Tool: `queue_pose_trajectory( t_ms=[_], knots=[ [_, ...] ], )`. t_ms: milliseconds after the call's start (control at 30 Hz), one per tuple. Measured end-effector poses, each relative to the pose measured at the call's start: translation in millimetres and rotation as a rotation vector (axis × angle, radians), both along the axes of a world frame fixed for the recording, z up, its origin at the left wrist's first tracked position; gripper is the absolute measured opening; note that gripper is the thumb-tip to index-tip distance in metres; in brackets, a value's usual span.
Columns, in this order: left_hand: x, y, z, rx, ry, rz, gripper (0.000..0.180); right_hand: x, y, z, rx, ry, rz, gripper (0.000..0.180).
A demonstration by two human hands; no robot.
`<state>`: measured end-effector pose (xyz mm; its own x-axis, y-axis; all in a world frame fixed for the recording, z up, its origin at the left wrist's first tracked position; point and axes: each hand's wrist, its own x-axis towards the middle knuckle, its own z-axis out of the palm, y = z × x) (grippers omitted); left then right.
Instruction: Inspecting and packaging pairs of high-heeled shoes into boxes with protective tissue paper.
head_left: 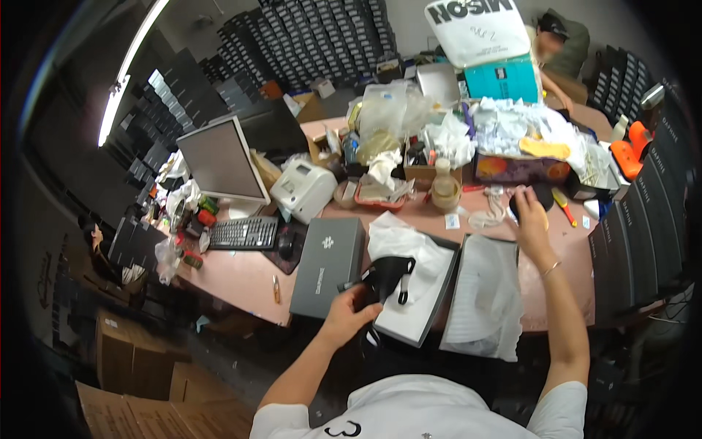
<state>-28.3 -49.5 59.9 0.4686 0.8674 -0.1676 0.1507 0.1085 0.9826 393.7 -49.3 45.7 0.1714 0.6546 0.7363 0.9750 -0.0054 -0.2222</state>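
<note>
Left hand (349, 311), frame centre, fingers closed around black shoe (385, 279); right hand (529, 219), upper right, fingers pinching a small object, unidentifiable, over the table (241, 278).

Bright ceiling tube (131, 69) glares upper left; fisheye edges bend and darken, far clutter perhaps slightly blurred.
</note>
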Motion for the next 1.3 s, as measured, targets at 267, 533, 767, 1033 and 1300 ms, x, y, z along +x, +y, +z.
queue_pose_trajectory(
  t_ms=[267, 533, 767, 1033, 1300],
  knots=[
    [20.3, -28.0, 46.8, 1.387, 0.487, -0.640, 0.044, -176.6, -89.8, -17.8, -1.241, 2.035, 1.170, 0.072],
    [50.0, -19.7, 27.6, 1.427, 0.285, -0.807, 0.041, -150.4, -141.6, -44.4, -1.015, 1.578, 1.171, 0.097],
    [90.6, 19.5, 33.6, 1.251, 0.157, -0.869, 0.053, -138.9, -151.1, -36.7, -1.071, 1.568, 1.147, 0.088],
    [93.1, 255.4, -131.3, 0.775, 0.928, -0.575, 0.030, -114.7, -148.6, -27.0, -0.825, 1.951, 1.101, 0.107],
    [131.7, 215.5, 57.4, 0.782, 0.461, -0.277, 0.025, -108.3, -177.7, -22.4, -0.500, 2.060, 1.050, 0.111]
  ],
)
